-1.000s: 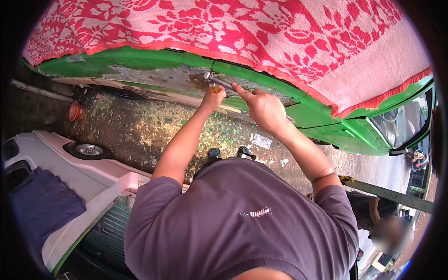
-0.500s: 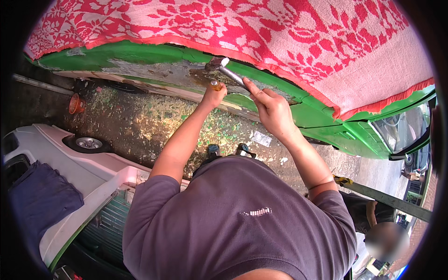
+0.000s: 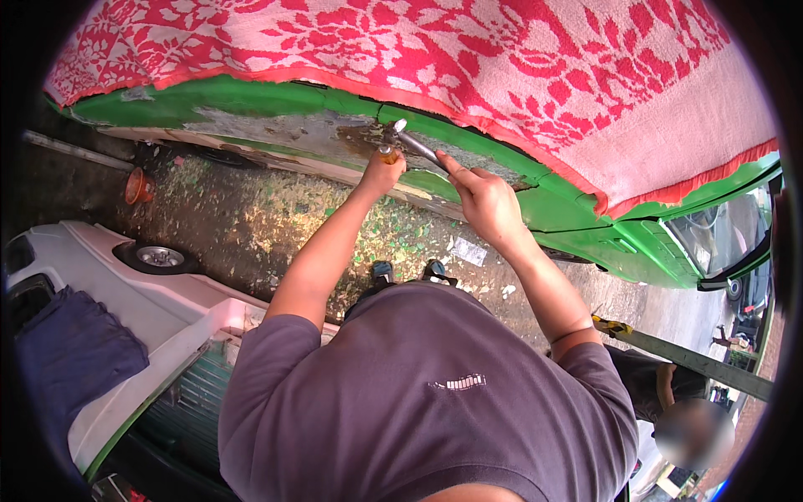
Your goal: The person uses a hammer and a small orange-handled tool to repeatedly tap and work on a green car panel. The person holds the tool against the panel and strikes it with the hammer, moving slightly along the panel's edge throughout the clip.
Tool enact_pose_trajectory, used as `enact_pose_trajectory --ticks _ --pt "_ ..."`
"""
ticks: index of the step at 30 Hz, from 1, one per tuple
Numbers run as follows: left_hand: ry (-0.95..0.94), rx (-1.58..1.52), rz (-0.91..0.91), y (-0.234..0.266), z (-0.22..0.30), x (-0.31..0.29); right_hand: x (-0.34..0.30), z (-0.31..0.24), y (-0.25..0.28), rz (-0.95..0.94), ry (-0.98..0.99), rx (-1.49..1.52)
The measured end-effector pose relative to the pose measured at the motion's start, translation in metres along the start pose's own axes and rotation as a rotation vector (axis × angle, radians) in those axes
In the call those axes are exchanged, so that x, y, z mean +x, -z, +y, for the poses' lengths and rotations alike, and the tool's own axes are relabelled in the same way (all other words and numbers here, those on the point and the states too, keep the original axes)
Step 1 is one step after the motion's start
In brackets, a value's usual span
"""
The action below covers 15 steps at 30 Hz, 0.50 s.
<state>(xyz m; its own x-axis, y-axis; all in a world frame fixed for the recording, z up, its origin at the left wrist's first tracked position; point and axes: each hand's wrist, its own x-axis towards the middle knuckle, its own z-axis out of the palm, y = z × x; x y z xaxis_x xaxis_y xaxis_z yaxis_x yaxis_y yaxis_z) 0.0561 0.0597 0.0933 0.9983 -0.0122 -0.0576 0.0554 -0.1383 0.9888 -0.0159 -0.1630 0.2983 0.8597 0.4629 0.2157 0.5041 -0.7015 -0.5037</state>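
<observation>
My right hand (image 3: 492,205) is closed round the handle of a metal hammer (image 3: 420,148). The hammer's head is at or just above the capped end of an amber-handled chisel-like tool (image 3: 387,155); I cannot tell whether they touch. Fingers of my left hand (image 3: 382,176) wrap that amber handle, while its blade is hidden. Both hands work at the lower side of a green car (image 3: 335,102), where the paint is stripped to a grey and rusty brown patch (image 3: 276,128).
A red and pink floral towel (image 3: 418,50) covers the green car. Paint flakes litter the floor (image 3: 276,209). A pale car (image 3: 109,243) with a dark cloth (image 3: 75,343) stands at left, near an orange cone-like object (image 3: 138,186). Another person (image 3: 661,385) is at lower right.
The hammer's head has come down toward the amber-handled tool, and my right hand has lowered slightly with it. My left hand stays nearly in place.
</observation>
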Motion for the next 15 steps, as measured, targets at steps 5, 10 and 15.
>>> enact_pose_trajectory --ticks 5,10,15 --pt "-0.012 -0.016 -0.052 0.001 -0.01 0.0 0.002 -0.005 0.002 0.066 0.063 0.076" --pt "0.015 -0.068 0.012 -0.004 -0.015 -0.008 0.005 -0.001 -0.004 0.002 0.055 0.047" --pt "-0.01 -0.041 0.007 -0.004 -0.008 -0.005 0.002 -0.007 -0.003 0.02 0.074 0.064"
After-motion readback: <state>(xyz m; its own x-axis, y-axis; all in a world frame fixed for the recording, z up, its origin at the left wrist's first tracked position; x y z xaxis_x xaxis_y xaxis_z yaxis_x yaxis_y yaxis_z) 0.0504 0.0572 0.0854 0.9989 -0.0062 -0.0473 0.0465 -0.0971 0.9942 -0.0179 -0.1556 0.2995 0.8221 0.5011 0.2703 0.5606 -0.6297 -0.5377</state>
